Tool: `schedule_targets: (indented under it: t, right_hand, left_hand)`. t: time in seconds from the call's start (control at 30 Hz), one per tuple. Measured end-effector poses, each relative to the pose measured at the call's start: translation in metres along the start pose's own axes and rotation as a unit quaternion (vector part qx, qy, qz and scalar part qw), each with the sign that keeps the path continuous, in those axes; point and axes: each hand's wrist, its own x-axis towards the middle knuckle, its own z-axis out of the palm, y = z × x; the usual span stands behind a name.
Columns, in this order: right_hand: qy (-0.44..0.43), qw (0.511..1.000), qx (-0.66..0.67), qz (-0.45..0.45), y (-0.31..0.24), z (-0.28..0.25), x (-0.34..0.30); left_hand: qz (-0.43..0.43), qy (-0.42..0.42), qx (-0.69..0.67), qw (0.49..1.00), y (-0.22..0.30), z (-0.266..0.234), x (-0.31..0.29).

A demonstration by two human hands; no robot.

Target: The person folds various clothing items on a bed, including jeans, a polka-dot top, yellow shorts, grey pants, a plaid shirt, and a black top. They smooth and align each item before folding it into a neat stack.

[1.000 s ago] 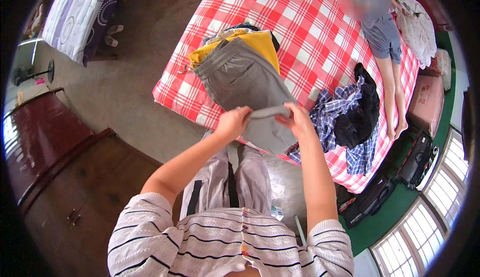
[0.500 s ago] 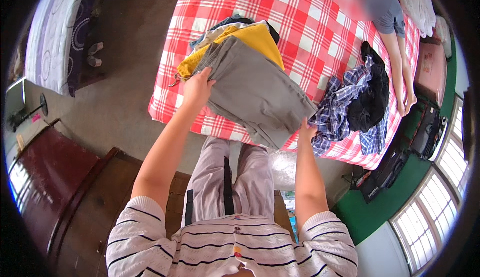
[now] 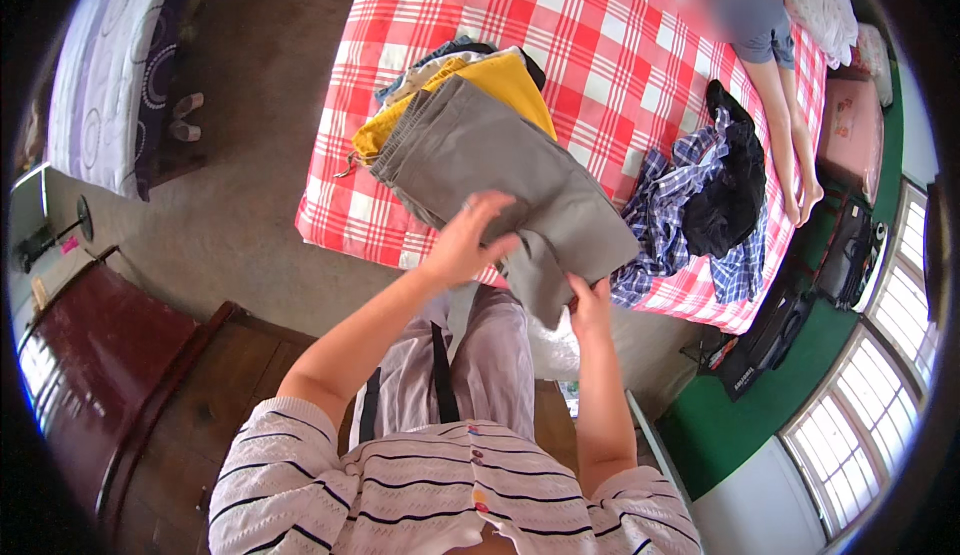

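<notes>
A pair of grey trousers point(image 3: 490, 155) with a gathered waistband lies across the near side of the bed, waistband to the left and legs to the right. My right hand point(image 3: 590, 303) pinches the near leg by its lower end, where the cloth hangs over the bed's edge. Fingers spread, my left hand point(image 3: 472, 240) is over the trousers' near edge, slightly blurred; whether it presses on the cloth I cannot tell. Partly under the trousers is a yellow garment point(image 3: 512, 85) with a drawstring, on top of other clothes.
The bed has a red-and-white checked cover point(image 3: 580, 15). To the right lie a blue plaid shirt point(image 3: 655, 215) and a black garment point(image 3: 735, 195) in a heap. Beyond it, another person's bare legs point(image 3: 785, 135) stretch along the bed. A second bed point(image 3: 100, 75) stands at far left.
My left hand has left the waistband and moved right and nearer, its fingers now spread. My right hand has come slightly nearer and left, drawing the near trouser leg with it.
</notes>
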Motion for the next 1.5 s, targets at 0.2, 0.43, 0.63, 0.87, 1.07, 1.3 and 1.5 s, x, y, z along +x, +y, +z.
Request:
schedule_targets:
  t: [0.2, 0.43, 0.63, 0.87, 1.07, 1.3, 1.5]
  right_hand:
    - [-0.06, 0.995, -0.075, 0.034, -0.045, 0.14, -0.002]
    - [-0.161, 0.981, -0.065, -0.082, -0.047, 0.206, 0.076]
    - [0.006, 0.782, -0.492, -0.383, -0.038, 0.128, 0.184]
    - [-0.088, 0.859, -0.451, -0.225, -0.029, 0.138, 0.234]
    - [-0.132, 0.857, -0.437, -0.24, -0.032, 0.13, 0.215]
    - [-0.166, 0.849, -0.424, -0.268, -0.073, 0.121, 0.179]
    - [-0.146, 0.739, -0.464, -0.465, -0.071, 0.193, 0.204]
  left_hand:
    - [-0.066, 0.065, -0.037, 0.995, 0.053, 0.003, -0.044]
    - [-0.16, 0.278, -0.206, 0.925, -0.058, -0.066, -0.027]
    - [-0.198, 0.398, -0.139, 0.885, -0.081, -0.057, -0.02]
    - [-0.095, 0.322, 0.181, 0.924, -0.047, -0.047, -0.011]
    - [-0.086, 0.287, 0.224, 0.927, -0.074, -0.025, -0.024]
    - [-0.166, 0.284, -0.053, 0.943, -0.052, -0.049, -0.052]
    - [-0.184, 0.334, -0.055, 0.923, -0.063, -0.132, -0.043]
